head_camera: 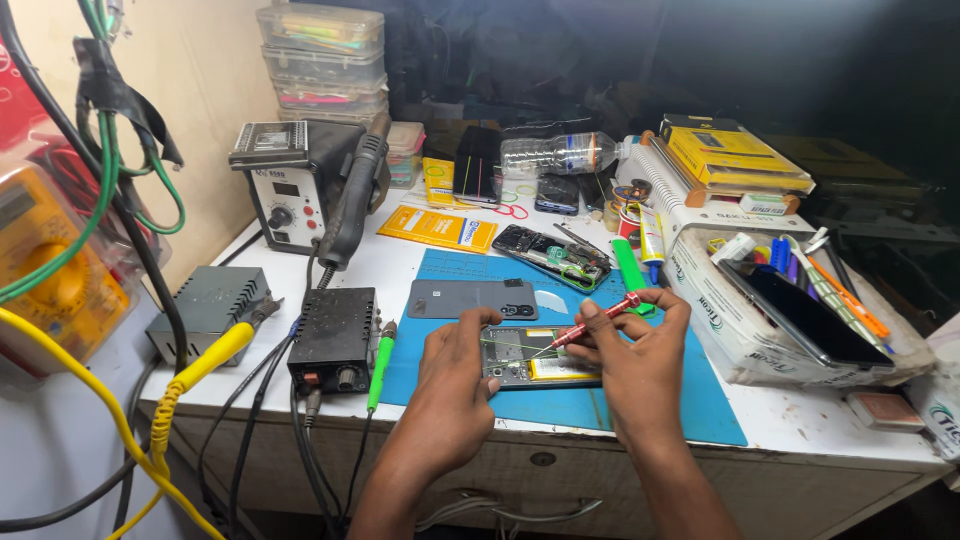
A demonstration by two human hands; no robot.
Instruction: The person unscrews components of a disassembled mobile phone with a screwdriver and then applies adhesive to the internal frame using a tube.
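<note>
Seen from the head camera, one opened phone [535, 362] lay on the blue mat [700, 400], long axis running left to right, directly under both hands. The left hand [455, 370] pressed its left end, fingers curled on the edge. The right hand [640, 355] pinched one red screwdriver [592, 325], tip slanting down-left onto the phone. One detached back cover [470, 298] lay just behind.

head camera looks down and forward, close over the workbench [300, 262].
</note>
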